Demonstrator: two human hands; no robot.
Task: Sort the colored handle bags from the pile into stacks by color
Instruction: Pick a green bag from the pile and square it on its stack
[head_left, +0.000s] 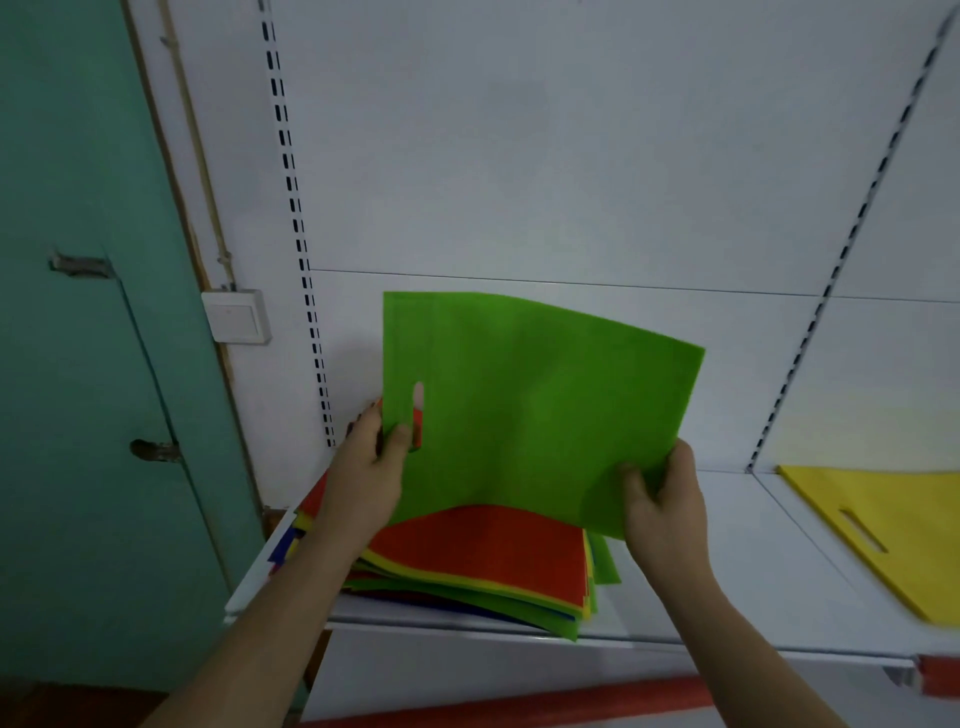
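Observation:
A green handle bag (535, 405) is held upright above the pile, its slot handle at the left. My left hand (371, 467) pinches its left edge beside the slot. My right hand (662, 499) grips its lower right corner. Below them lies the mixed pile of bags (483, 566) on the white shelf (727, 587), with a red bag on top and yellow, green and blue edges showing underneath. A yellow handle bag (883, 525) lies flat on the shelf at the far right.
A white back panel (571, 156) with slotted uprights rises behind the shelf. A teal door (88, 312) and a white wall switch (236, 317) are on the left. A red strip (519, 701) runs below the shelf's front edge.

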